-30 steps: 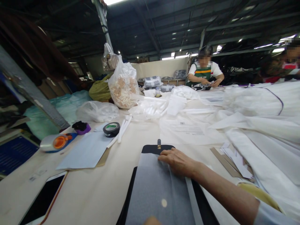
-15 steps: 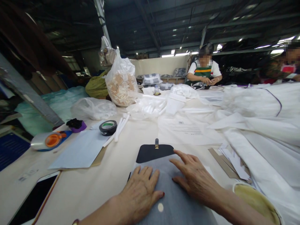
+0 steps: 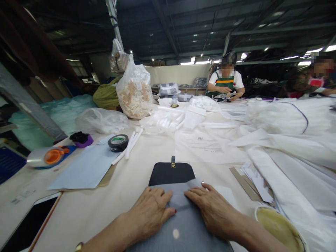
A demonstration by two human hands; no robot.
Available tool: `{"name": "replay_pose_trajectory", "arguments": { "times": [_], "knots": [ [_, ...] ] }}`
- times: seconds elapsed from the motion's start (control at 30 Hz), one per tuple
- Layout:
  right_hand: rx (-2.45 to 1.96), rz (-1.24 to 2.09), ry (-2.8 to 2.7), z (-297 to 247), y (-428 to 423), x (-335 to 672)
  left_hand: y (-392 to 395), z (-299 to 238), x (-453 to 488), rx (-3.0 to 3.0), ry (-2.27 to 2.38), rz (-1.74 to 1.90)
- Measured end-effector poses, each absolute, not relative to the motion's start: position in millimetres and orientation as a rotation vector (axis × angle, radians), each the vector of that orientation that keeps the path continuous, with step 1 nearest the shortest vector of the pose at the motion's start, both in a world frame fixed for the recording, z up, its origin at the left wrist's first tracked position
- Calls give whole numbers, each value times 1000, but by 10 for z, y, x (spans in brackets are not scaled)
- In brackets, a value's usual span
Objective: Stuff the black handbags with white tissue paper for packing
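A black leather piece with a small gold clasp lies flat on the table in front of me. A grey translucent sheet covers its near part. My left hand rests flat on the sheet's left side, fingers stretched out. My right hand lies flat on the sheet's right side, fingers together and pointing left. The two hands nearly meet over the sheet's far edge. Neither hand holds anything.
A tape dispenser, a black tape roll, a blue-white sheet and a phone lie to the left. White fabric is heaped at the right, a yellow-lined cup near my right arm. Two people work at the far end.
My left hand came onto the sheet beside the right. Both hands slid back toward me, and the sheet's far edge now uncovers more of the black piece.
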State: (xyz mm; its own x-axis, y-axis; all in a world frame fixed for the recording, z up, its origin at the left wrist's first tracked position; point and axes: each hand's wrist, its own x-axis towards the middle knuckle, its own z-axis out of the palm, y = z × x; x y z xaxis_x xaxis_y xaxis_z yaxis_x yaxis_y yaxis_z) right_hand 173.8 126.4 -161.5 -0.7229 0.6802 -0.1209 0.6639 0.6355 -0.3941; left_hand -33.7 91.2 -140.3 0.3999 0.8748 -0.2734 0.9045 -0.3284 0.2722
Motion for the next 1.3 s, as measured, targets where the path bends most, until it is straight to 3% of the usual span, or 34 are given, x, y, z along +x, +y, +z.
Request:
{"name": "replay_pose_trajectory", "arguments": {
  "times": [0.43, 1.07, 1.3],
  "knots": [
    [-1289, 678, -2851, -1614, 1434, 1619, 1033, -1419, -467, 2149, 1513, -91],
    [-1305, 1314, -2617, -1607, 1595, 1672, 1352, -1376, -621, 1970, 1406, -242],
    [-1396, 1190, -2692, -1637, 1587, 1571, 1312, -1312, -661, 2013, 1476, -331]
  ]
}}
